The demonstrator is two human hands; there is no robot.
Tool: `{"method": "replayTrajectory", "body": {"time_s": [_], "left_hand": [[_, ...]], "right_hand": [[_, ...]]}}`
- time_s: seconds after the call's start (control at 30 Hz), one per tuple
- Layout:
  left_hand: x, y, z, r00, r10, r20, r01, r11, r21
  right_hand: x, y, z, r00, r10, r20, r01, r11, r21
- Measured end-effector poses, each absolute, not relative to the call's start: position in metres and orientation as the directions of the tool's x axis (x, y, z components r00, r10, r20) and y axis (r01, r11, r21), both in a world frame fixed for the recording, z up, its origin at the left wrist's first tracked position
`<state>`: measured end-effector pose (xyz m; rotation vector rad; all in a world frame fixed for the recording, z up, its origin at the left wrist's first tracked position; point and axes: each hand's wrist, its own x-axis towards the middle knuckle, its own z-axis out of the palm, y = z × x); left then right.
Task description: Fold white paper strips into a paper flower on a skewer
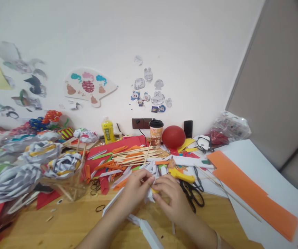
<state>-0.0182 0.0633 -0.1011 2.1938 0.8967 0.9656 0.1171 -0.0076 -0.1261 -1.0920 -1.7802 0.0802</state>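
Both hands meet over the table's front half, fingers pinched on a small folded white paper piece (149, 197) with a bit of yellow in it. My left hand (136, 188) grips it from the left with thumb and index finger. From the other side, my right hand (171, 196) closes its fingertips on the same piece. Long folded white paper strips (151, 235) extend below the hands toward me. Just right of my right hand lie black-handled scissors (192, 196) and a yellow tool (182, 175), perhaps a glue gun. My fingers cover part of the paper.
Wooden sticks (132, 156) and coloured paper strips pile up behind the hands. A paper cup (156, 133), red balloon (174, 137) and yellow drink bottle (108, 130) stand near the wall. Woven paper balls (16, 181) crowd the left. Orange paper (255, 197) lies on white sheets at right.
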Motion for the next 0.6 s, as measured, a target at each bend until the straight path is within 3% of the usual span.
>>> {"method": "replayTrajectory", "body": {"time_s": [0.2, 0.47, 0.6], "left_hand": [[-0.0188, 0.0643, -0.1022, 0.493, 0.772, 0.401, 0.328, -0.592, 0.736], [-0.0170, 0.0634, -0.1037, 0.411, 0.791, 0.454, 0.296, -0.587, 0.754], [-0.0180, 0.0650, -0.1032, 0.376, 0.813, 0.444, 0.271, -0.555, 0.786]], "right_hand": [[0.1196, -0.0061, -0.1279, -0.091, 0.688, 0.720, 0.619, 0.606, -0.500], [0.1172, -0.0101, -0.1282, -0.121, 0.657, 0.744, 0.700, 0.588, -0.406], [0.1194, -0.0102, -0.1284, -0.075, 0.687, 0.723, 0.661, 0.577, -0.479]]}}
